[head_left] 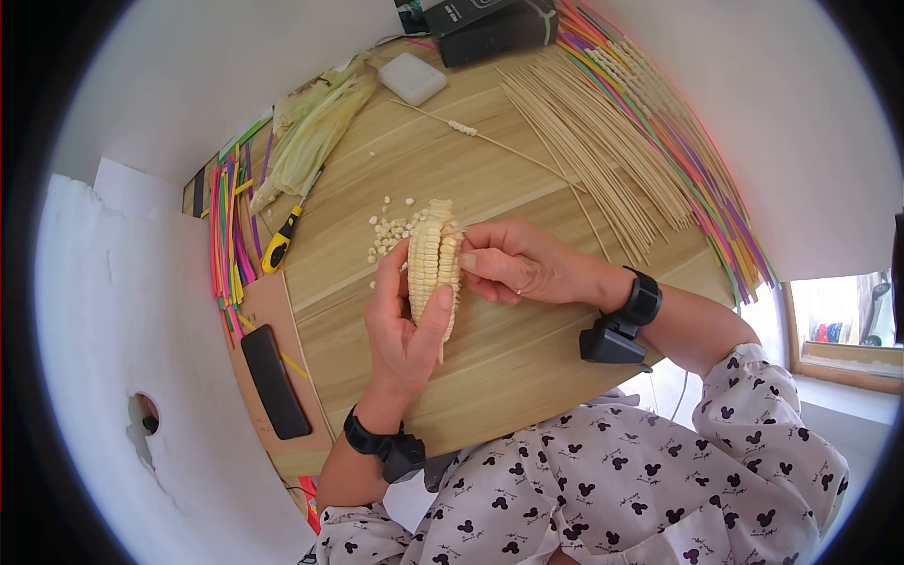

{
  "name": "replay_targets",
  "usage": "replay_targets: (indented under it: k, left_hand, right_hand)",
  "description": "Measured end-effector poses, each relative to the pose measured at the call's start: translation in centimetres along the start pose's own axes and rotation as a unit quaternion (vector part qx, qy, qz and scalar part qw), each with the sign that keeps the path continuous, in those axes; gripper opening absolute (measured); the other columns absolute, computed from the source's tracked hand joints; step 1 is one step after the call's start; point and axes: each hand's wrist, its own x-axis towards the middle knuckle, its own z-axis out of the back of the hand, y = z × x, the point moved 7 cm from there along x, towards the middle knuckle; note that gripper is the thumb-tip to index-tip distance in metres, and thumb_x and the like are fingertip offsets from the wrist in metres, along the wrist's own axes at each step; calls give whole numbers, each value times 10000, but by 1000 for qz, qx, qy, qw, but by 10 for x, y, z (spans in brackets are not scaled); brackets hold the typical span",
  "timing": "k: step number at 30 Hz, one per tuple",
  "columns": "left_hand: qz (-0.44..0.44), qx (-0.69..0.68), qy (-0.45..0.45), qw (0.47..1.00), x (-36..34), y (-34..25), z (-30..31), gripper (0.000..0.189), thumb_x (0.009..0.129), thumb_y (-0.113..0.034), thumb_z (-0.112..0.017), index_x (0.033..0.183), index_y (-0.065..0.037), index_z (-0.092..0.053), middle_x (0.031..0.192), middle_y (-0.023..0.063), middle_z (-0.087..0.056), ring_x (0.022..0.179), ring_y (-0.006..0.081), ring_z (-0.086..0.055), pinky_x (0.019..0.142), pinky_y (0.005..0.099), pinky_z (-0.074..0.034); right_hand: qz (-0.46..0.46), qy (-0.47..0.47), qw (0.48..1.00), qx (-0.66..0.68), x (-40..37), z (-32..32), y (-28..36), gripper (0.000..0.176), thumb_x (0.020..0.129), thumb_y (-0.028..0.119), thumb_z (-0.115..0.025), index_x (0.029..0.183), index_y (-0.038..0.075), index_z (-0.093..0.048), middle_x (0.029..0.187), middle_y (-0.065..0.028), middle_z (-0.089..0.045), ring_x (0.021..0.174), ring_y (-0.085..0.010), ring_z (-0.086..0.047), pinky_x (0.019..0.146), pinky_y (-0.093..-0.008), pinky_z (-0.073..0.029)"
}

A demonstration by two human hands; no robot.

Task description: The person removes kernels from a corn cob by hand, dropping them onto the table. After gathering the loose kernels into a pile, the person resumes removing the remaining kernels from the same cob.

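A pale corn cob point(429, 268) stands nearly upright in my left hand point(403, 325), whose fingers and thumb wrap around its lower half. Some rows of kernels near its upper right side are gone. My right hand point(513, 264) is at the cob's right side, thumb and fingers pinched together against the kernels; what lies between the fingertips is too small to make out. Behind the cob, loose white kernels point(388, 232) lie in a small pile on the wooden table point(377, 414).
Wooden sticks point(584, 141) and colored strips point(650, 104) lie at the right. A stick threaded with kernels point(461, 128) rests mid-table. Corn husks point(320, 132), a yellow-black screwdriver point(282, 240), a black phone point(275, 381), a white box point(411, 78) and a black box point(490, 33) surround the work area.
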Motion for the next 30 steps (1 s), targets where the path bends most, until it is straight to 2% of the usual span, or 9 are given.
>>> replay_targets:
  k: [4,7,17,20,22,24,25,27,30]
  left_hand:
    - [46,-71,2,996,-1,8,1,510,930,-133,-575,1363,64,-392,1199,133,-577,1028,147,-559,877,282,-453]
    - [40,-59,10,997,-2,7,0,500,939,-144,-565,1363,59,-394,1223,126,-559,1079,158,-539,929,291,-430]
    - [68,-54,4,996,0,9,1,483,938,-138,-571,1350,49,-401,1191,109,-574,1051,139,-547,890,272,-443]
    - [81,-98,-51,991,3,13,8,442,954,-180,-553,1324,29,-434,1132,95,-598,953,116,-579,805,253,-478]
    - [89,-81,-124,985,7,14,24,403,972,-308,-473,1257,-24,-487,881,76,-608,677,93,-560,496,235,-438]
    - [83,-85,-154,981,9,10,29,389,976,-323,-457,1233,-34,-497,833,77,-598,642,92,-544,466,233,-410]
    - [78,-88,-182,976,8,10,34,378,980,-338,-441,1209,-45,-507,785,78,-588,607,90,-528,435,231,-381]
    - [76,-88,-170,979,8,10,32,375,981,-331,-448,1214,-44,-505,795,77,-593,609,87,-528,436,229,-383]
    - [73,-85,-147,983,7,15,27,371,981,-318,-465,1224,-41,-504,824,68,-603,623,81,-540,440,223,-389]
  right_hand:
    - [8,16,999,45,-1,-3,3,283,1010,284,-450,880,54,-553,684,15,-533,551,-44,-461,507,-206,-381]
    - [30,9,999,40,-1,-3,7,306,988,297,-453,807,66,-538,669,10,-548,531,-46,-471,479,-202,-381]
    - [6,-16,1000,7,0,-2,7,294,1009,239,-417,801,60,-525,645,-1,-521,518,-60,-436,489,-215,-362]
    - [12,-41,999,-7,1,8,5,317,992,252,-458,751,56,-523,616,-3,-521,516,-60,-451,476,-225,-369]
    - [12,-63,998,-15,3,14,4,335,975,253,-493,710,51,-520,599,-4,-525,519,-58,-470,467,-232,-377]
    - [52,-168,968,-181,1,29,12,282,923,204,-575,716,14,-548,601,-56,-572,519,-128,-528,491,-281,-422]
    - [52,-166,968,-181,2,30,12,282,923,204,-575,716,14,-548,601,-56,-572,519,-128,-528,491,-281,-422]
    - [60,-199,924,-322,0,33,18,201,867,166,-629,776,-8,-584,652,-115,-626,560,-224,-602,539,-332,-472]
    - [73,-187,918,-341,1,31,11,181,885,147,-649,818,4,-560,613,-75,-581,555,-150,-555,547,-295,-451]
